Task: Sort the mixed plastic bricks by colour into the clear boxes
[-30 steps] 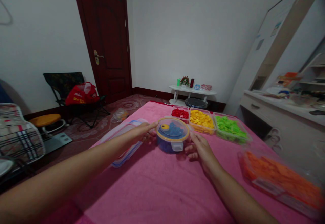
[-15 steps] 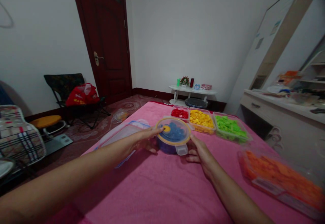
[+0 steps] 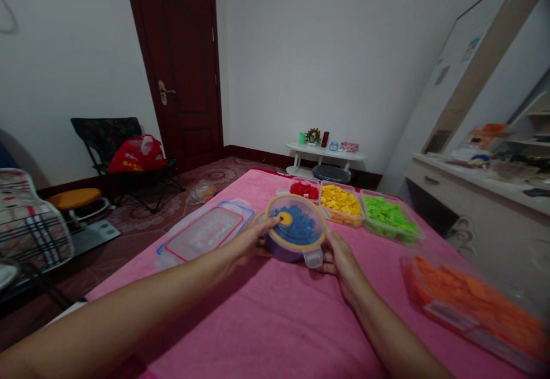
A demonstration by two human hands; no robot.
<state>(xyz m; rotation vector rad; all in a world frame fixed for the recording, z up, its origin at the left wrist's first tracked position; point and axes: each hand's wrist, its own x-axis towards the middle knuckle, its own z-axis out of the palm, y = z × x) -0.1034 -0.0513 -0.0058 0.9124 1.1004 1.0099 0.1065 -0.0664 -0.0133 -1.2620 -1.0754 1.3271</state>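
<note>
A round clear container [image 3: 296, 230] full of blue pieces sits on the pink cloth [image 3: 275, 322]; its lid has a yellow rim and a yellow knob. My left hand [image 3: 249, 240] grips its left side, thumb up at the rim. Against the container's right side rests my right hand [image 3: 341, 256], fingers curled around it near the lid's white clip.
Behind the container stand open trays of red [image 3: 305, 189], yellow [image 3: 341, 202] and green [image 3: 389, 216] pieces. A tray of orange pieces [image 3: 476, 304] lies at the right. Stacked flat lids [image 3: 201, 235] lie at the left. A white counter [image 3: 481, 196] stands to the right, a folding chair [image 3: 120, 156] to the left.
The container has slid a little toward me between both hands. My view shifted, so the stacked lids on the left show more fully.
</note>
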